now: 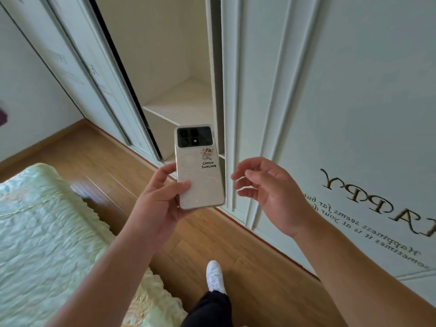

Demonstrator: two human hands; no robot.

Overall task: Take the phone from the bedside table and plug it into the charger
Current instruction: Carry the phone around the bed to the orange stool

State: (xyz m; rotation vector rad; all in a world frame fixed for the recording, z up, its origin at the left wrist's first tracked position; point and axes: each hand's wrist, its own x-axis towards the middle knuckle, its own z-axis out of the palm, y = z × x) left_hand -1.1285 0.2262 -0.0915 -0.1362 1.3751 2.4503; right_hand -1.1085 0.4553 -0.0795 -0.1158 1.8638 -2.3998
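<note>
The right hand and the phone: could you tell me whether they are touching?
Apart. The head view shows a clear strip of wardrobe between the right hand and the phone, which only the left hand holds.

Wooden floor [247,267] under bed [47,232] and white shoe [215,277].

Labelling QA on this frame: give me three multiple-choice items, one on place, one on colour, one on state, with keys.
1. Where is the phone?
A. in the left hand
B. on the bed
C. on the wardrobe shelf

2. What colour is the shoe?
A. black
B. white
C. red

3. What state is the right hand in?
A. shut on a cable
B. gripping the phone
C. open, holding nothing

Key: 1 A, left fingers clasp its lower half; 2 B, it shows white against the wood floor; 3 C, its curled fingers stay apart from the phone.
</note>
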